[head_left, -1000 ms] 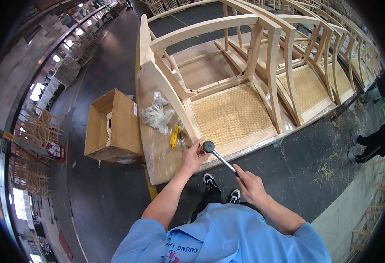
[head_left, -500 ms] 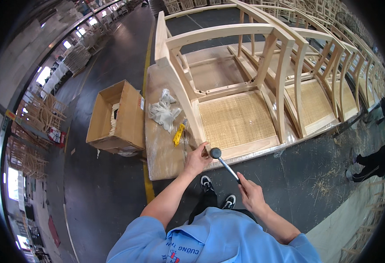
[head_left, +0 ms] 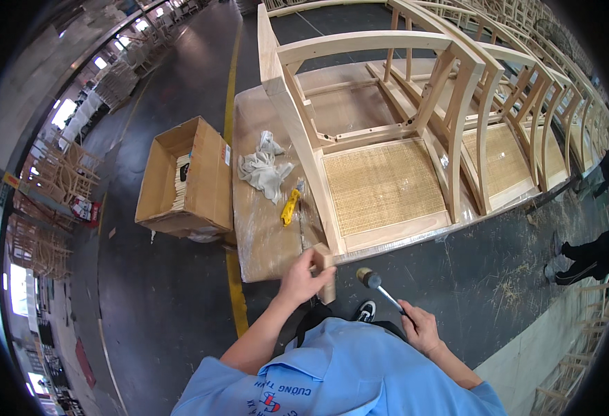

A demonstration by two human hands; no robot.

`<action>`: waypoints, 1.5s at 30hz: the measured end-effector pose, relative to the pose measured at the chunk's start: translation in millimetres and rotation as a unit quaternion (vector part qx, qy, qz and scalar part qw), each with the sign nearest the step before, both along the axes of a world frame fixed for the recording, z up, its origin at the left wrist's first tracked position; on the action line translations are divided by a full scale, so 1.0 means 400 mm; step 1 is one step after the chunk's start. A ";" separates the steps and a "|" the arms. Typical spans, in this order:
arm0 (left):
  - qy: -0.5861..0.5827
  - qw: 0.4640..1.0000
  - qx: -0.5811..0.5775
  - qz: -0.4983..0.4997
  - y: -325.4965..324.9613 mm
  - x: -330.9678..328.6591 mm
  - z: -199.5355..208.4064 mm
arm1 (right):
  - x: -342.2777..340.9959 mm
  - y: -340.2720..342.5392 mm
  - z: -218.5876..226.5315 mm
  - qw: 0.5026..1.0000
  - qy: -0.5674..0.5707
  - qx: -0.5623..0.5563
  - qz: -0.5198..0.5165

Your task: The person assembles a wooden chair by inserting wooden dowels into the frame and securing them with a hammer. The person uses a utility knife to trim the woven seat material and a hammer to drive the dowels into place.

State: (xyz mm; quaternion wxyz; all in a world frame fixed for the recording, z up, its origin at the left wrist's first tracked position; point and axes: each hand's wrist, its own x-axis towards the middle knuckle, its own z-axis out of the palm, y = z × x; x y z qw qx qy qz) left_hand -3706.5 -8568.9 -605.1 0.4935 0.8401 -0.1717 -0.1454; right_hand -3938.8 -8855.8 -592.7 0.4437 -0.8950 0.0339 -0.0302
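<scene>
My left hand (head_left: 299,281) is closed around a small pale wooden block (head_left: 326,258), just off the near edge of the work platform. In my right hand (head_left: 421,328) is a mallet (head_left: 372,279) with a dark head, one light-coloured face and a metal shaft. Its head hangs to the right of the block, apart from it. Beyond both hands a pale wooden chair frame (head_left: 296,121) lies tipped on the platform. Its woven cane seat panel (head_left: 384,184) faces up. A yellow utility knife (head_left: 290,208) and crumpled white cloth (head_left: 266,170) lie left of the frame.
The platform (head_left: 252,256) is covered in plastic film. More chair frames (head_left: 519,132) stand in a row to the right. An open cardboard box (head_left: 207,177) with wooden pieces sits at the left. Another person's legs (head_left: 581,262) show at far right, near wood shavings (head_left: 509,295).
My left hand has come back from the chair's front corner, now showing a wooden block. The mallet has moved right and down, away from that corner. The view has shifted slightly.
</scene>
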 end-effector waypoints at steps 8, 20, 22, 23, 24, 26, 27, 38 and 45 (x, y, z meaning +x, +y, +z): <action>0.059 0.953 0.211 0.208 0.325 0.265 -0.132 | 0.238 0.236 -0.072 0.994 0.055 0.055 0.082; 0.150 0.966 0.089 0.193 0.446 0.318 -0.215 | 0.770 0.622 -0.267 0.998 0.021 -0.019 -0.048; 0.148 0.972 0.073 0.166 0.481 0.246 -0.234 | 0.826 0.601 -0.294 0.994 -0.023 -0.089 -0.063; 0.144 0.975 0.078 0.151 0.498 0.209 -0.223 | 0.865 0.591 -0.262 0.996 0.019 -0.062 -0.054; 0.165 0.974 0.047 0.147 0.509 0.173 -0.212 | 0.907 0.583 -0.238 0.993 0.067 -0.064 -0.070; 0.226 0.958 0.013 0.178 0.519 0.116 -0.192 | 0.989 0.579 -0.199 0.979 0.161 -0.069 -0.105; 0.246 0.953 0.016 0.178 0.519 0.097 -0.182 | 1.024 0.581 -0.189 0.976 0.175 -0.079 -0.104; 0.298 0.954 0.000 0.031 0.418 0.108 -0.156 | 1.059 0.576 -0.203 0.954 0.260 -0.047 -0.140; 0.224 0.951 0.144 -0.155 0.205 0.092 -0.148 | 1.012 0.542 -0.232 0.974 0.195 -0.030 -0.110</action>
